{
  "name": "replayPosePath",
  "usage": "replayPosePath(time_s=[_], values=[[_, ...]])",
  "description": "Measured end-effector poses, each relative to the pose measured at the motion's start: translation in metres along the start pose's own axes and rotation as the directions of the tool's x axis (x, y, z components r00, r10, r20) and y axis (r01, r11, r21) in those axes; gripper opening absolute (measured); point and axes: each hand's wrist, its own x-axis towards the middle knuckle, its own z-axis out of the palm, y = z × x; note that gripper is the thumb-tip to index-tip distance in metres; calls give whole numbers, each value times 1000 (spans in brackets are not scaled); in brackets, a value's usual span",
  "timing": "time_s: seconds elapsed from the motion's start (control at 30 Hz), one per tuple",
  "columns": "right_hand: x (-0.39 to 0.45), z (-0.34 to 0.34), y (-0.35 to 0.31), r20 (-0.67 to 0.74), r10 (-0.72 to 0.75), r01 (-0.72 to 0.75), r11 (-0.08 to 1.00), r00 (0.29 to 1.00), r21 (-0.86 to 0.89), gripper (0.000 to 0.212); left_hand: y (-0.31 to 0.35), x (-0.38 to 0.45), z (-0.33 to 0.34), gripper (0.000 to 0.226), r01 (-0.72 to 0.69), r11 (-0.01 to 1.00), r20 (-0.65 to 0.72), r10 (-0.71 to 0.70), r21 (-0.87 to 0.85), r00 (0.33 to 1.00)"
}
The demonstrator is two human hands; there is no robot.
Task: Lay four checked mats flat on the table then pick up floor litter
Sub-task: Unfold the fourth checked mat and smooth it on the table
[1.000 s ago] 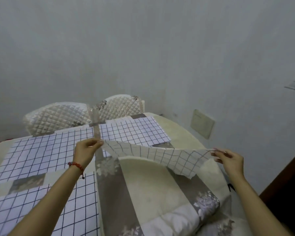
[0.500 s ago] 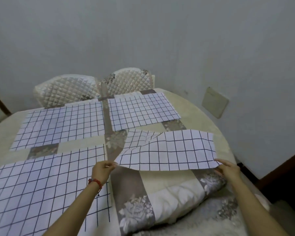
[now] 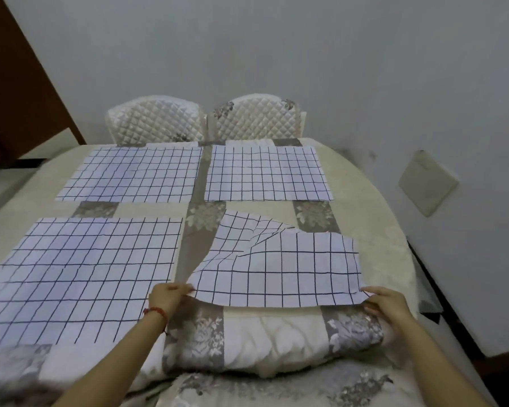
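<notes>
Three white checked mats lie flat on the table (image 3: 373, 248): one far left (image 3: 135, 174), one far right (image 3: 266, 174), one near left (image 3: 86, 268). A fourth checked mat (image 3: 282, 268) rests at the near right, its far left part rumpled and folded over. My left hand (image 3: 169, 296), with a red bracelet at the wrist, pinches this mat's near left corner. My right hand (image 3: 387, 301) pinches its near right corner. The near edge of the mat sits slightly raised between my hands.
The table wears a cream and grey floral cloth (image 3: 247, 342) that bunches over the near edge. Two white quilted chairs (image 3: 156, 120) (image 3: 257, 117) stand at the far side against the grey wall. A dark wooden door (image 3: 15, 83) is at the left.
My hands have drawn the fourth mat down from mid-air and toward me, so most of it now lies on the table. The view has tilted down and left.
</notes>
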Motion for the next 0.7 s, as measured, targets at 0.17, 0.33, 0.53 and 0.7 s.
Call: replayPosePath(time_s=[0.17,0.33,0.53,0.7], values=[[11,-15,-2,161,36,-43,998,986,40,34,-21,-26,14,16,82,995,-86,-76,64,993],[24,-23,-14,296,89,-231,841,951,489,22,-19,-46,29,30,-17,929,-160,81,369,984],[46,-10,-21,382,268,-337,933,884,124,64,10,-42,84,36,-312,753,-1,384,580,923],[52,6,-38,510,343,-452,886,789,105,73,22,-24,120,45,-385,668,121,406,637,906]])
